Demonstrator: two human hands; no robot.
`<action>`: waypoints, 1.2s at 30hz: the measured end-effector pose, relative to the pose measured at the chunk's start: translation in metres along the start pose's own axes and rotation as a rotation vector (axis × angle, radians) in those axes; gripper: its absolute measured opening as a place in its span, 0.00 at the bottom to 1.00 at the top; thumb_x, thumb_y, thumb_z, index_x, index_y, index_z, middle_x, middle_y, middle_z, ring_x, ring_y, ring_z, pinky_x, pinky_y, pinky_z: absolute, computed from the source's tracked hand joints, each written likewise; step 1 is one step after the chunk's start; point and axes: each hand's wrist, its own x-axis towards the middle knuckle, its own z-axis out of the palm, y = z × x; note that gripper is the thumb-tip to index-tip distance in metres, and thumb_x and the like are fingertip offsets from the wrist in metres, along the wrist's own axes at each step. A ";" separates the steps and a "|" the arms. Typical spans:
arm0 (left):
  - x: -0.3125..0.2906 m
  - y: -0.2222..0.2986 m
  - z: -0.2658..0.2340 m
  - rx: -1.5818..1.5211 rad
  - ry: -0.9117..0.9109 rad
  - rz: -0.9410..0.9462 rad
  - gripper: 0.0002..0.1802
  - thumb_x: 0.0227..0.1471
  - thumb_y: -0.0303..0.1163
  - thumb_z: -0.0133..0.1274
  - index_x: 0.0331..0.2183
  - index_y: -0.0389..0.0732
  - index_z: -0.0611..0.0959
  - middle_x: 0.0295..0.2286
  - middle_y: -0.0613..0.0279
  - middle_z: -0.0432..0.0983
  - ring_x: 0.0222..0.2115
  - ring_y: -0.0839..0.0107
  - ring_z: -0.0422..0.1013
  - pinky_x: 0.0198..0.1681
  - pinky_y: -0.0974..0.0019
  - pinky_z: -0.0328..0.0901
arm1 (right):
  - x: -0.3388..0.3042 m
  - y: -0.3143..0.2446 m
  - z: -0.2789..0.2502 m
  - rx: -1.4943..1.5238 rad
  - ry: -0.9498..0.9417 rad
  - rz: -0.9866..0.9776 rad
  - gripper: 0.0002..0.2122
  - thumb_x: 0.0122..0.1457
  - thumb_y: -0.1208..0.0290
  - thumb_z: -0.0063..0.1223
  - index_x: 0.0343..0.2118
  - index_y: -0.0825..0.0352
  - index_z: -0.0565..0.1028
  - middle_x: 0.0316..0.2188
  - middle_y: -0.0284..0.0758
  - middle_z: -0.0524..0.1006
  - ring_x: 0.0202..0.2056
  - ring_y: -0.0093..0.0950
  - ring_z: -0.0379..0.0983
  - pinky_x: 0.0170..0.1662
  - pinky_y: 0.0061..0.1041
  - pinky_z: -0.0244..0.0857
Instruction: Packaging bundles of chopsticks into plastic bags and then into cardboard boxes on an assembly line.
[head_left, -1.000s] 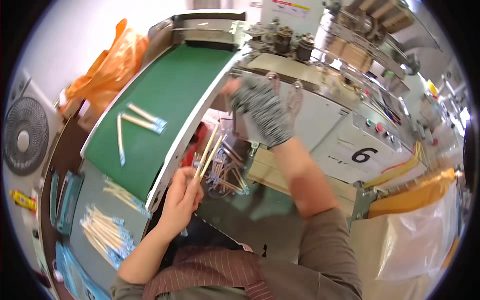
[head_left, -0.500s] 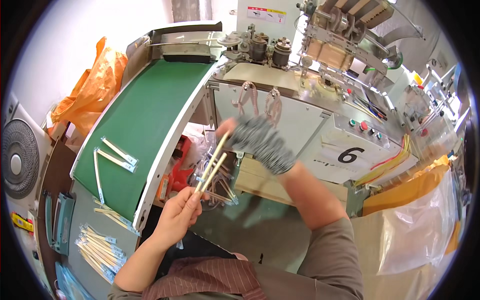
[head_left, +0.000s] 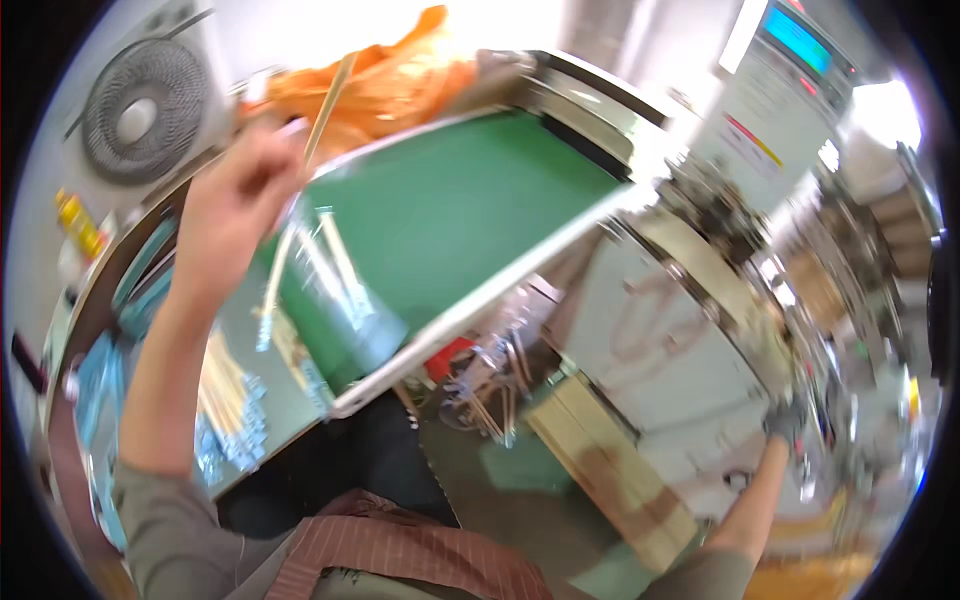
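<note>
My left hand (head_left: 235, 215) is raised over the near left end of the green conveyor belt (head_left: 455, 210), its fingers closed. A pale wooden chopstick (head_left: 331, 105) sticks up from it; whether a second one is in the grip is blurred. Below the hand, a smeared clear wrapper with a blue end (head_left: 372, 335) shows over the belt; I cannot tell if the hand holds it. Wrapped chopsticks (head_left: 343, 255) lie on the belt near it. Far to the right, my right hand (head_left: 787, 418) in a grey glove is at the machine's edge by some tools, its fingers smeared by motion.
A pile of wrapped chopsticks (head_left: 228, 395) lies on the grey table at left. Behind are a fan (head_left: 140, 120) and an orange bag (head_left: 400, 75). Discarded sticks and wrappers (head_left: 495, 385) fill the space beneath the belt. A wooden board (head_left: 610, 465) lies low before the machine.
The view has swung left. My left hand has gone up and left over the belt with a chopstick. My right hand has moved away from it, far right to the machine.
</note>
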 end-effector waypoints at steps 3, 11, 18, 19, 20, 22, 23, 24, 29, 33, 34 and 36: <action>0.083 -0.026 -0.012 -0.024 0.323 0.272 0.06 0.48 0.28 0.52 0.31 0.39 0.76 0.23 0.63 0.73 0.22 0.76 0.70 0.26 0.73 0.63 | -0.035 -0.103 -0.052 0.390 0.059 0.012 0.19 0.57 0.70 0.42 0.50 0.74 0.63 0.51 0.45 0.64 0.50 0.35 0.63 0.53 0.29 0.56; 0.236 -0.207 -0.014 0.833 0.210 -0.283 0.12 0.38 0.28 0.48 0.30 0.38 0.80 0.31 0.47 0.75 0.31 0.53 0.72 0.37 0.61 0.66 | -0.121 -0.268 -0.067 0.654 0.058 -0.234 0.13 0.55 0.76 0.45 0.43 0.76 0.69 0.45 0.42 0.70 0.46 0.33 0.66 0.49 0.27 0.58; 0.025 -0.196 -0.040 0.585 0.211 0.247 0.15 0.36 0.23 0.49 0.33 0.34 0.77 0.33 0.51 0.71 0.39 0.56 0.66 0.43 0.59 0.62 | -0.161 -0.475 -0.123 0.920 -0.176 -0.700 0.13 0.55 0.78 0.44 0.44 0.71 0.70 0.46 0.42 0.68 0.47 0.35 0.64 0.53 0.28 0.54; -0.012 -0.187 -0.045 0.591 0.198 0.169 0.15 0.35 0.24 0.51 0.33 0.35 0.77 0.33 0.52 0.71 0.40 0.55 0.66 0.44 0.58 0.62 | -0.174 -0.509 -0.138 0.976 -0.142 -0.814 0.14 0.55 0.78 0.44 0.46 0.70 0.68 0.47 0.42 0.67 0.48 0.35 0.64 0.53 0.28 0.53; -0.049 -0.188 -0.056 0.610 0.232 0.134 0.16 0.35 0.25 0.52 0.34 0.36 0.77 0.33 0.52 0.71 0.39 0.55 0.66 0.44 0.57 0.61 | -0.190 -0.538 -0.155 1.072 -0.270 -0.843 0.18 0.55 0.78 0.44 0.51 0.68 0.64 0.50 0.41 0.64 0.50 0.34 0.62 0.55 0.28 0.51; -0.126 -0.195 -0.102 0.686 0.299 0.044 0.17 0.36 0.27 0.53 0.34 0.36 0.77 0.33 0.52 0.71 0.39 0.55 0.66 0.44 0.56 0.61 | -0.219 -0.582 -0.175 1.153 -0.433 -0.992 0.21 0.55 0.76 0.44 0.54 0.68 0.60 0.53 0.42 0.61 0.53 0.33 0.59 0.56 0.28 0.50; -0.165 -0.197 -0.138 0.767 0.355 -0.126 0.18 0.38 0.28 0.53 0.37 0.37 0.76 0.36 0.52 0.70 0.41 0.55 0.65 0.46 0.58 0.60 | -0.233 -0.602 -0.180 1.137 -0.467 -1.115 0.22 0.55 0.75 0.45 0.54 0.68 0.60 0.54 0.42 0.60 0.54 0.33 0.58 0.56 0.28 0.49; -0.197 -0.194 -0.173 0.822 0.406 -0.281 0.20 0.41 0.30 0.54 0.40 0.37 0.74 0.38 0.52 0.69 0.42 0.56 0.64 0.48 0.59 0.59 | -0.253 -0.619 -0.195 1.059 -0.491 -1.264 0.24 0.54 0.73 0.48 0.55 0.67 0.59 0.54 0.43 0.60 0.55 0.35 0.57 0.57 0.30 0.49; -0.381 -0.161 -0.359 1.247 0.686 -0.878 0.13 0.43 0.28 0.48 0.35 0.36 0.78 0.37 0.49 0.71 0.39 0.53 0.67 0.42 0.58 0.63 | -0.367 -0.666 -0.241 0.525 -0.455 -1.725 0.27 0.49 0.66 0.51 0.54 0.65 0.60 0.54 0.47 0.58 0.57 0.44 0.51 0.60 0.38 0.41; -0.467 -0.173 -0.424 1.471 0.408 -1.313 0.13 0.45 0.28 0.45 0.33 0.34 0.79 0.34 0.46 0.73 0.37 0.55 0.70 0.40 0.56 0.64 | -0.412 -0.687 -0.234 0.416 -0.331 -1.466 0.28 0.50 0.66 0.49 0.55 0.64 0.58 0.57 0.47 0.53 0.58 0.46 0.47 0.60 0.38 0.41; -0.486 -0.180 -0.436 1.494 0.285 -1.403 0.13 0.45 0.28 0.45 0.33 0.34 0.79 0.32 0.46 0.74 0.35 0.55 0.71 0.40 0.55 0.65 | -0.407 -0.693 -0.215 0.545 -0.164 -1.486 0.31 0.51 0.62 0.49 0.57 0.65 0.53 0.58 0.47 0.50 0.59 0.44 0.45 0.60 0.39 0.40; -0.491 -0.172 -0.457 1.395 0.306 -1.470 0.12 0.45 0.30 0.46 0.31 0.37 0.81 0.28 0.47 0.75 0.31 0.54 0.73 0.38 0.56 0.65 | -0.398 -0.696 -0.209 0.639 -0.198 -1.296 0.29 0.54 0.58 0.43 0.57 0.65 0.54 0.57 0.47 0.53 0.58 0.46 0.47 0.59 0.37 0.43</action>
